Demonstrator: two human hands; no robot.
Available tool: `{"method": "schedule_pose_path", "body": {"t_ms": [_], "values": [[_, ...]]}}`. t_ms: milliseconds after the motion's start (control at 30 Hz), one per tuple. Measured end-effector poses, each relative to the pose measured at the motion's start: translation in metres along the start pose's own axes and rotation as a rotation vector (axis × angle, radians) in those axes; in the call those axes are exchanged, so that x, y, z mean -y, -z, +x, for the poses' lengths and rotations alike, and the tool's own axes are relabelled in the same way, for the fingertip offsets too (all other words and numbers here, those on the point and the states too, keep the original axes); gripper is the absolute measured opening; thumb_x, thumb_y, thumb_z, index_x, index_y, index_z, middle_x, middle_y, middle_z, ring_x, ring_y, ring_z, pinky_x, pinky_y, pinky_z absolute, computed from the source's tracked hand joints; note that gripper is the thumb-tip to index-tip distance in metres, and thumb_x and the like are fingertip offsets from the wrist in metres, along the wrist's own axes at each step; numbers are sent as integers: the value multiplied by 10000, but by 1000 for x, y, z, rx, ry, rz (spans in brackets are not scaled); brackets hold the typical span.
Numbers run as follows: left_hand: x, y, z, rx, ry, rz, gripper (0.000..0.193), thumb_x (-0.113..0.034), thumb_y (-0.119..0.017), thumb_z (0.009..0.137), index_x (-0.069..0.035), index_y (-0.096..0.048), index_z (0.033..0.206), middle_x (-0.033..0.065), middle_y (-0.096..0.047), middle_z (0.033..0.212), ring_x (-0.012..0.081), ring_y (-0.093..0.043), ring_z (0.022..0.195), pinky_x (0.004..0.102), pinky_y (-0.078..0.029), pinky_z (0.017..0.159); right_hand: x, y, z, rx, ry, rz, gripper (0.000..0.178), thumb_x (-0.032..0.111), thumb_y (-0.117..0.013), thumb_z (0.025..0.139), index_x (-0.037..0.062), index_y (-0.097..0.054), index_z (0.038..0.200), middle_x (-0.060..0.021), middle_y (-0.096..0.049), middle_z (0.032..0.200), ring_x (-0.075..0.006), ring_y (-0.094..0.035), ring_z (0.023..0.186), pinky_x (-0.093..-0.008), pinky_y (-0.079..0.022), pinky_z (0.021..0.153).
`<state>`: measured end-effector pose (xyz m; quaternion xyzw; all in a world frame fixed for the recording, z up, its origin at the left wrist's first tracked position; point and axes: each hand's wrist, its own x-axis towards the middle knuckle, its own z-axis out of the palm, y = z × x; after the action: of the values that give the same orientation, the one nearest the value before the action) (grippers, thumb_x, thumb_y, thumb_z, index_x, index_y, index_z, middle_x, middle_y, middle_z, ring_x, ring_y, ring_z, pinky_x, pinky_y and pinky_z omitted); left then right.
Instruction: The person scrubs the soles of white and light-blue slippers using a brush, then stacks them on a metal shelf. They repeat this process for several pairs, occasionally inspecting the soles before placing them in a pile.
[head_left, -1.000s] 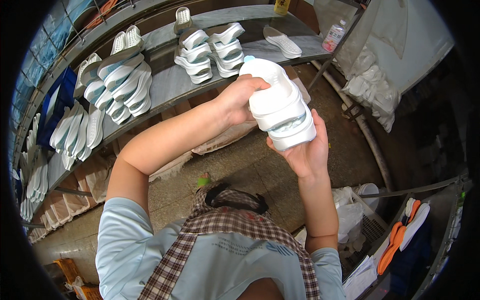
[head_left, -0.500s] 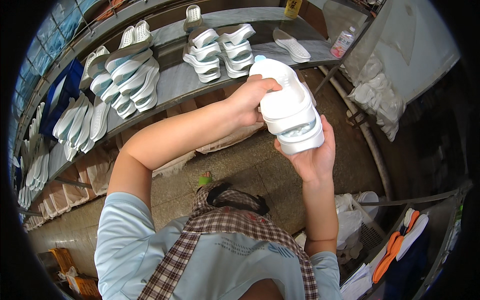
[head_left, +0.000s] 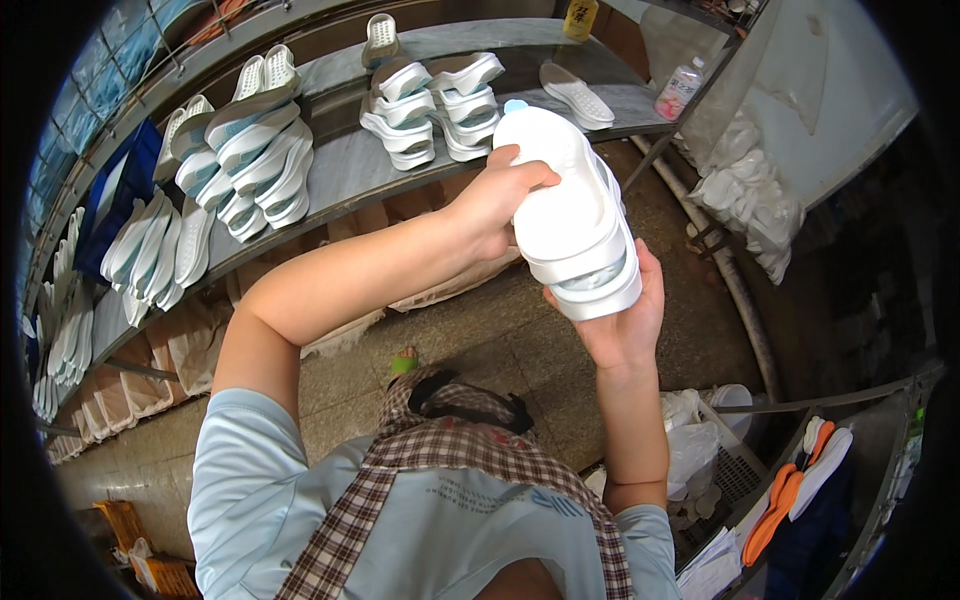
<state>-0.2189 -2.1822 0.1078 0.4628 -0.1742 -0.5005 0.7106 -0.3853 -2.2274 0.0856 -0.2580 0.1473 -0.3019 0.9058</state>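
Note:
Two thick white shoe soles, one atop the other, are between my hands in front of my chest. The upper shoe sole (head_left: 555,200) has its hollow face up, with a small light-blue tab at its toe end. Across its left rim, my left hand (head_left: 492,205) is closed, the thumb pressed inside the hollow and the other fingers hidden beneath. Below it, the heel of the lower shoe sole (head_left: 605,300) shows, with a gap between the two. My right hand (head_left: 628,325) cups this lower heel from below and from the right.
A grey shelf (head_left: 345,170) runs across the far side, carrying stacked soles (head_left: 260,160), more stacked soles (head_left: 400,115) and a single sole (head_left: 577,95). A drink bottle (head_left: 680,88) stands at its right end. Orange and white insoles (head_left: 775,510) lie on a rack at lower right.
Both soles have come slightly toward me and tilted, and the gap between their heels looks narrower. My hands keep the same hold.

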Motion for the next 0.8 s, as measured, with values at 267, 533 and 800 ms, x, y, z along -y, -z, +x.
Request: {"method": "schedule_pose_path", "body": {"t_ms": [267,533,800], "values": [[-9,-7,-20,73,-131,122,817,-140,-583,837,-6,-42,1435,260,-438,1216,288,-542,1066,371,-519,810,-7,-5,-7,90,253,-150,599,219,-376,907,-4,-181,1428,-182,-301,1439,-287,-331,1327,-424,-290,1093],[-4,-4,-21,142,-230,178,796,-152,-581,876,-42,-30,1439,245,-426,1240,267,-514,1100,367,-488,860,-8,-12,-19,114,349,-331,721,215,-456,827,33,-125,1441,-208,-251,1445,-334,-306,1333,-450,-292,1087],[4,2,-19,224,-280,177,820,-115,-606,884,-47,-3,1436,219,-310,1366,267,-419,1213,367,-410,984,-9,-11,-25,145,426,-484,817,223,-524,768,38,-110,1447,-234,-235,1433,-344,-306,1325,-450,-303,1070]]}}
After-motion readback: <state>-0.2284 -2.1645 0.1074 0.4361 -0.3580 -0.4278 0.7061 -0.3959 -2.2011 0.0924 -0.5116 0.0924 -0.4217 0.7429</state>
